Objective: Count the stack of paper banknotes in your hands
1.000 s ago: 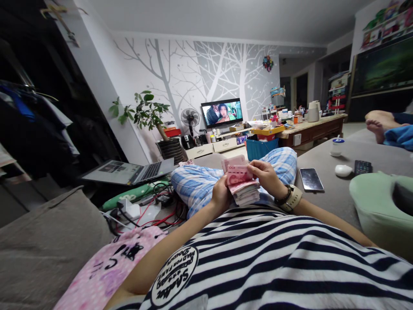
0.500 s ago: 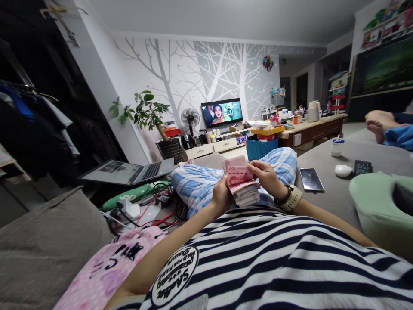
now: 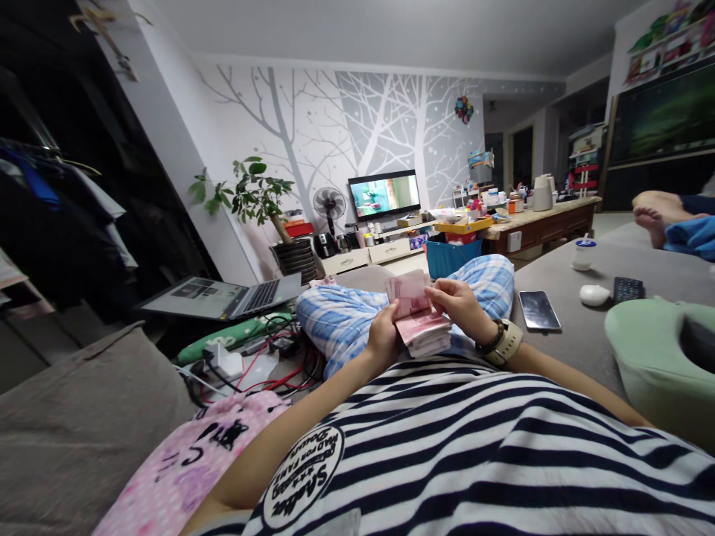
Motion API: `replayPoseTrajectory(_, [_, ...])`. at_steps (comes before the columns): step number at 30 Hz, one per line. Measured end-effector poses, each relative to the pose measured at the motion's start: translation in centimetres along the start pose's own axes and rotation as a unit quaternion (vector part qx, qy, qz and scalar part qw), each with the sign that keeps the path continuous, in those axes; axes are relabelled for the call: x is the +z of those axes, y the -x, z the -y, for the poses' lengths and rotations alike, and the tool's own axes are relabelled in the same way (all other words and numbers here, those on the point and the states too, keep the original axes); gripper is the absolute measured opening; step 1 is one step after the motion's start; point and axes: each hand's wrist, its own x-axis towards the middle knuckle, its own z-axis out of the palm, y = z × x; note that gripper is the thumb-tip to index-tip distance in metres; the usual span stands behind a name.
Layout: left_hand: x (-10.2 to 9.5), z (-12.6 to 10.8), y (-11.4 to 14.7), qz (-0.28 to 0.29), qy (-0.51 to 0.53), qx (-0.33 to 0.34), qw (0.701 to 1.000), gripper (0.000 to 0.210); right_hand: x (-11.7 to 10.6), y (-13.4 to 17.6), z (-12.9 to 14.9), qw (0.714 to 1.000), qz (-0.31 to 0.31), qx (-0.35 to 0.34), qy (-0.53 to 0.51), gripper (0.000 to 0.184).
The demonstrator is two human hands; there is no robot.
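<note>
Head view: from beside the seated person, I set my clock on a thick bundle of pink-and-white rectangular paper banknotes (image 3: 425, 340), noon towards the slim black-framed television (image 3: 384, 195).
Banknotes: between the hands, before the navy-and-white striped cotton shirt (image 3: 458, 461); some notes stand raised towards noon, the thick part lies towards five.
Left hand (image 3: 384, 331): at nine, its thumb pressing on the bundle's side; I cannot tell how the hidden fingers lie. This grip probably stops the notes sliding apart.
Right hand (image 3: 456, 304): at two, thumb and forefinger pinching the edge of the raised notes, the other fingers curled in. Holding only the edge seems to leave the sheets free to part.
Checked trousers: blue-and-white fabric legs (image 3: 340, 320) bent outwards, apparently making a steady place to work over.
Phone: a flat black glass-faced smartphone (image 3: 539, 310) at three, apart from the banknotes, apparently laid within reach.
Laptop: grey, slim and open (image 3: 260, 296), at nine.
</note>
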Motion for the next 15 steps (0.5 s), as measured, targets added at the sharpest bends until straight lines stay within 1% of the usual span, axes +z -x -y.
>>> replayPoseTrajectory(3, [-0.1, -0.3, 0.2, -0.004, -0.016, -0.001, 1.0, 0.027, -0.1, -0.3, -0.2, 0.999, -0.039, 0.007, 0.018, 0.081])
replayPoseTrajectory(6, [0.0, -0.7, 0.5, -0.003, -0.05, -0.001, 0.999, 0.027, -0.1, -0.5, -0.5, 0.998, -0.062, 0.026, 0.014, 0.08])
replayPoseTrajectory(10, [0.1, -1.0, 0.8, 0.004, -0.073, -0.003, 0.997, 0.027, -0.2, -0.6, -0.9, 0.998, -0.051, 0.033, 0.021, 0.077])
replayPoseTrajectory(15, [0.0, -0.9, 0.7, 0.004, -0.068, 0.008, 0.998, 0.031, -0.2, -0.6, -1.1, 0.998, -0.043, 0.024, 0.027, 0.076])
